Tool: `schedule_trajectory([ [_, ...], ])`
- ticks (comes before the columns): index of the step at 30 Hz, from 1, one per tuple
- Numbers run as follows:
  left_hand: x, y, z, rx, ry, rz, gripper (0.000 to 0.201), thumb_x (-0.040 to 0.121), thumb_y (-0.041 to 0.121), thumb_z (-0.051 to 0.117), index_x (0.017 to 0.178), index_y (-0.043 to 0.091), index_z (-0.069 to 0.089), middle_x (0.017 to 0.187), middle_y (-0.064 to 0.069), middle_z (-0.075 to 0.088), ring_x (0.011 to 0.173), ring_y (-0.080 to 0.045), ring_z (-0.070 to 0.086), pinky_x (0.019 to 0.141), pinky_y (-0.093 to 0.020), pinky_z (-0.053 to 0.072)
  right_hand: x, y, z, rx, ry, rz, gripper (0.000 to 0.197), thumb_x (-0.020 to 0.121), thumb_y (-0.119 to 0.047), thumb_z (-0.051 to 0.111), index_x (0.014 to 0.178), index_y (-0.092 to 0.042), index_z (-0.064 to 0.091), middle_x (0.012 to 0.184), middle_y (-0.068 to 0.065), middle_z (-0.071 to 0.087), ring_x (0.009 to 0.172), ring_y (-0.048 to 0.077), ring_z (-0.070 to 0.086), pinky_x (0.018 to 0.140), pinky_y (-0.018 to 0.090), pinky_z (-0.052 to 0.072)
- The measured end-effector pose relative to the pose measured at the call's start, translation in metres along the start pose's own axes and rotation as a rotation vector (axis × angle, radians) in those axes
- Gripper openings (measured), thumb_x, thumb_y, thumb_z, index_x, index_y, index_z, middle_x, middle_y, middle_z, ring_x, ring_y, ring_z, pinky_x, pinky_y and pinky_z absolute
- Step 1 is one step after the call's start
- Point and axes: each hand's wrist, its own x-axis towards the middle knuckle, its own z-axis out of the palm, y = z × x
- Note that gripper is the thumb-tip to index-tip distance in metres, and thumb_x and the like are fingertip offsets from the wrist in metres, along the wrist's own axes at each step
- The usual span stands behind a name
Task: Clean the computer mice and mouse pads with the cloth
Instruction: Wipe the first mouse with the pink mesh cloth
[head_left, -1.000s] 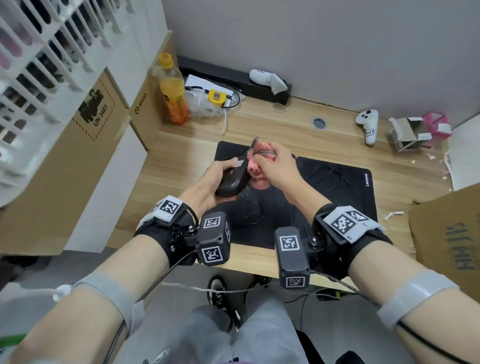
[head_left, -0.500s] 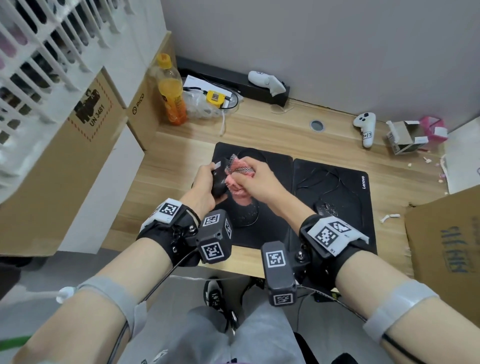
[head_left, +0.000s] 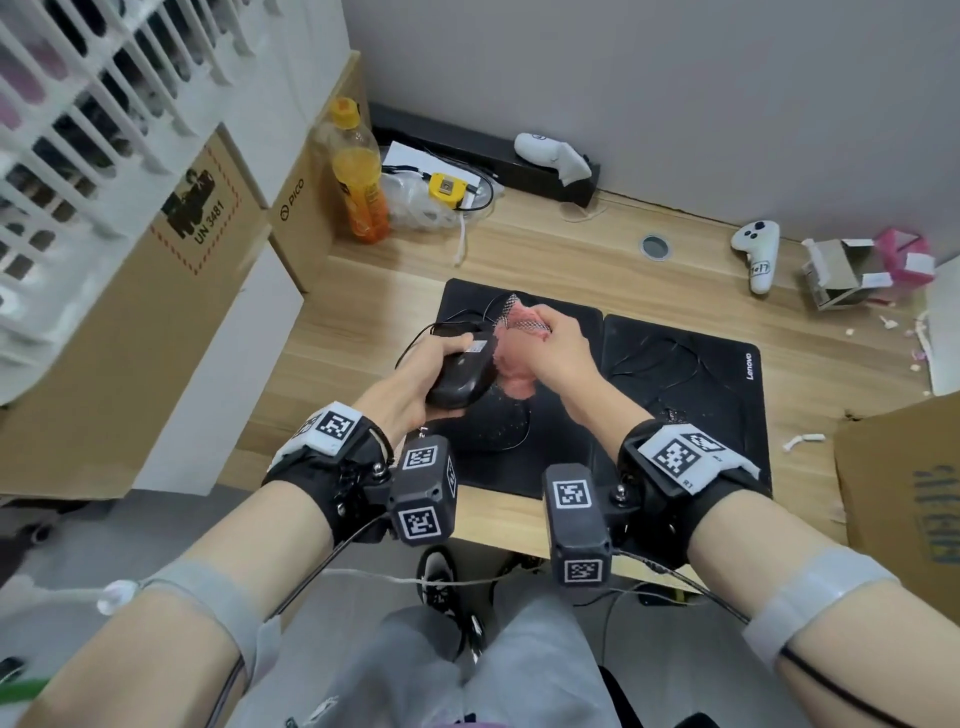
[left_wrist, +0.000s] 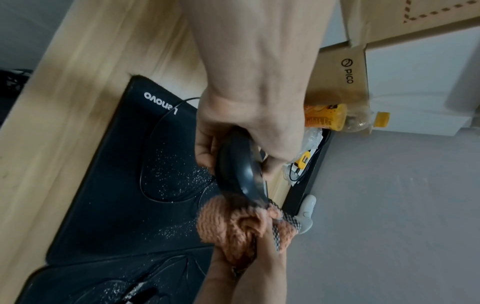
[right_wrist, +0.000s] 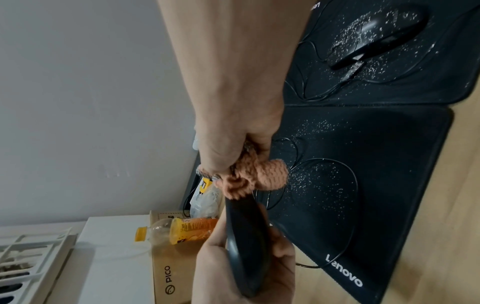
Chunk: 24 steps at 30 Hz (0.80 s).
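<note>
My left hand (head_left: 434, 364) grips a black wired mouse (head_left: 465, 376) lifted above the left black mouse pad (head_left: 467, 457). My right hand (head_left: 553, 348) holds a bunched pink cloth (head_left: 511, 364) pressed against the mouse's right side. In the left wrist view the cloth (left_wrist: 228, 224) meets the front end of the mouse (left_wrist: 239, 170). The right wrist view shows a second black mouse (right_wrist: 376, 35) lying on the right Lenovo pad (right_wrist: 428, 82), both dusted with white crumbs. The left pad (right_wrist: 363, 164) also carries white specks.
An orange drink bottle (head_left: 358, 176), a plastic bag with a yellow gadget (head_left: 447, 189) and a white controller (head_left: 553, 156) stand at the desk's back. Another white controller (head_left: 758, 252) and small open boxes (head_left: 841, 270) lie at the right. Cardboard boxes (head_left: 156, 312) flank the desk's left.
The mouse in my left hand has turned so its underside label faces up again, and my right hand has slid the cloth along its right side. My head has shifted slightly.
</note>
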Motion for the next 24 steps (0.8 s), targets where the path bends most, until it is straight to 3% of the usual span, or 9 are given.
schedule_trajectory([
  [3, -0.004, -0.002, 0.000, -0.023, -0.066, 0.017, 0.023, 0.086, 0.033, 0.066, 0.103, 0.019, 0.063, 0.080, -0.004, 0.068, 0.052, -0.016, 0.063, 0.046, -0.023, 0.049, 0.006, -0.001, 0.003, 0.005, 0.046, 0.004, 0.018, 0.090, -0.021, 0.061, 0.106, -0.025, 0.070, 0.097, -0.003, 0.072, 0.096, 0.014, 0.065, 0.081, 0.024, 0.053],
  [5, -0.002, -0.003, 0.000, -0.035, -0.046, 0.030, 0.027, 0.085, 0.033, 0.067, 0.107, 0.019, 0.064, 0.086, -0.006, 0.069, 0.056, -0.018, 0.064, 0.047, -0.025, 0.049, 0.006, -0.002, 0.006, 0.013, 0.050, 0.006, 0.020, 0.091, -0.019, 0.060, 0.108, -0.023, 0.069, 0.097, 0.000, 0.071, 0.085, 0.011, 0.066, 0.067, 0.015, 0.051],
  [7, -0.001, -0.004, 0.003, -0.029, 0.000, 0.027, 0.019, 0.087, 0.035, 0.064, 0.099, 0.021, 0.062, 0.084, -0.004, 0.068, 0.061, -0.018, 0.063, 0.051, -0.026, 0.049, 0.004, -0.002, 0.007, -0.008, 0.050, -0.005, 0.020, 0.091, -0.018, 0.059, 0.108, -0.022, 0.069, 0.095, 0.001, 0.071, 0.076, 0.007, 0.064, 0.054, 0.008, 0.044],
  [12, 0.004, -0.005, 0.013, -0.178, 0.121, -0.035, 0.021, 0.096, 0.038, 0.047, 0.086, 0.021, 0.055, 0.073, 0.000, 0.059, 0.062, -0.014, 0.055, 0.055, -0.025, 0.041, -0.015, -0.004, 0.014, -0.098, -0.098, -0.046, 0.011, 0.090, -0.016, 0.062, 0.101, -0.015, 0.066, 0.084, 0.004, 0.072, 0.060, 0.012, 0.066, 0.048, 0.012, 0.047],
  [14, 0.008, -0.006, 0.014, -0.246, 0.154, -0.054, 0.024, 0.096, 0.036, 0.045, 0.079, 0.020, 0.053, 0.071, 0.001, 0.057, 0.060, -0.014, 0.054, 0.054, -0.025, 0.040, -0.021, -0.004, 0.012, -0.142, -0.163, -0.092, 0.011, 0.088, -0.018, 0.064, 0.099, -0.015, 0.066, 0.087, 0.006, 0.073, 0.069, 0.017, 0.068, 0.057, 0.015, 0.050],
  [16, 0.011, -0.009, 0.013, -0.303, 0.165, -0.061, 0.024, 0.095, 0.033, 0.044, 0.078, 0.019, 0.054, 0.072, -0.001, 0.059, 0.062, -0.017, 0.055, 0.055, -0.025, 0.043, -0.022, -0.003, 0.008, -0.189, -0.258, -0.116, 0.012, 0.085, -0.022, 0.069, 0.096, -0.017, 0.067, 0.090, 0.004, 0.073, 0.082, 0.018, 0.069, 0.073, 0.027, 0.053],
  [18, 0.013, -0.010, 0.011, -0.403, 0.139, -0.058, 0.025, 0.095, 0.028, 0.043, 0.079, 0.016, 0.057, 0.074, -0.005, 0.061, 0.062, -0.022, 0.058, 0.053, -0.026, 0.049, -0.024, -0.001, 0.006, -0.221, -0.348, -0.112, 0.013, 0.083, -0.025, 0.073, 0.092, -0.017, 0.066, 0.086, 0.000, 0.072, 0.081, 0.016, 0.067, 0.079, 0.032, 0.052],
  [21, 0.017, -0.008, 0.009, -0.459, 0.080, -0.055, 0.028, 0.097, 0.029, 0.045, 0.078, 0.014, 0.059, 0.074, -0.008, 0.062, 0.062, -0.025, 0.059, 0.059, -0.030, 0.051, -0.028, 0.000, 0.007, -0.245, -0.369, -0.144, 0.013, 0.082, -0.026, 0.074, 0.088, -0.019, 0.065, 0.082, -0.005, 0.068, 0.075, 0.010, 0.061, 0.073, 0.026, 0.049],
  [24, 0.012, -0.003, 0.006, -0.315, 0.044, -0.067, 0.025, 0.093, 0.034, 0.051, 0.080, 0.015, 0.061, 0.063, -0.005, 0.066, 0.060, -0.022, 0.061, 0.059, -0.028, 0.051, -0.026, 0.001, 0.006, -0.216, -0.232, -0.161, 0.010, 0.085, -0.021, 0.069, 0.094, -0.019, 0.066, 0.083, -0.004, 0.069, 0.072, 0.008, 0.062, 0.060, 0.010, 0.045],
])
